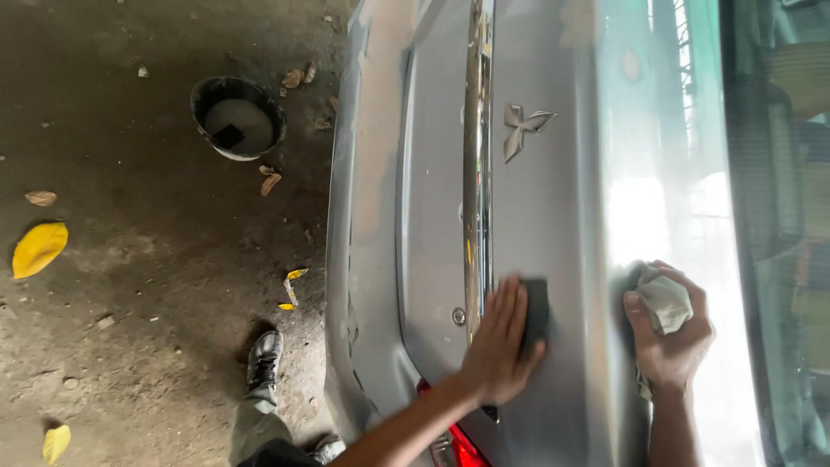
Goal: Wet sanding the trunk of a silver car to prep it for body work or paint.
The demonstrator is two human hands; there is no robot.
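Note:
My left hand (500,346) lies flat on the rear lid of a silver-grey car (553,225), pressing a dark rectangular sanding block (536,310) against the paint just right of the chrome trim strip (475,173). My right hand (670,339) rests higher on the lid's top edge, fingers closed around a crumpled grey-green cloth (667,303). A chrome emblem (521,128) sits on the lid beyond both hands. Dull sanded patches show on the bumper (363,173).
A black bucket (238,117) with murky water and a dark pad stands on the dirt floor left of the car. Yellow and brown leaves (37,248) lie scattered. My shoe (264,356) and trouser leg are by the bumper. The red tail light (462,445) is near my forearm.

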